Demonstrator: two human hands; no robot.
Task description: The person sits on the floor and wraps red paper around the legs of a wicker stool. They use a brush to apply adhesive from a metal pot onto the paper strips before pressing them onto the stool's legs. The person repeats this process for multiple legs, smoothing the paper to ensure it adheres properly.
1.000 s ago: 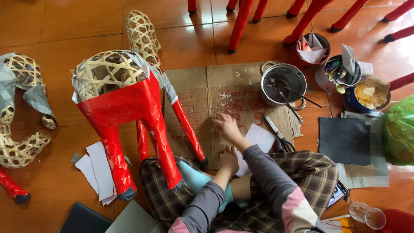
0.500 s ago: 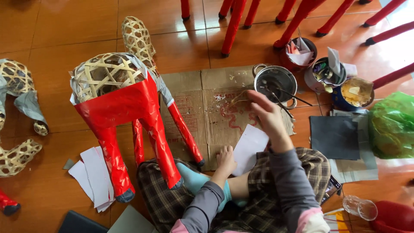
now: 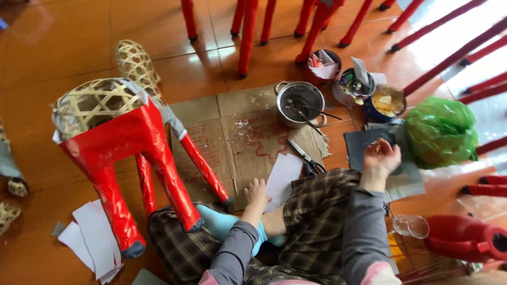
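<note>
My left hand (image 3: 257,192) rests flat on the brown cardboard sheet (image 3: 240,137), its fingers spread beside a white paper piece (image 3: 282,177). My right hand (image 3: 381,158) hovers over a stack of dark grey paper sheets (image 3: 359,145) to the right, fingers curled; whether it holds anything is unclear. Scissors (image 3: 306,158) lie between the two hands. A woven bamboo animal frame (image 3: 95,105), partly covered in red paper (image 3: 132,142), stands on its legs at my left knee.
A metal pot (image 3: 301,100) with brushes sits at the cardboard's far edge, with small containers (image 3: 388,103) of paste and scraps beside it. A green plastic bag (image 3: 441,132) lies at right, white paper pieces (image 3: 92,237) at left. Red chair legs (image 3: 248,31) stand behind.
My right hand has swung from the middle of the cardboard, past the pot, out to the dark sheets at right. My left hand has stayed on the cardboard.
</note>
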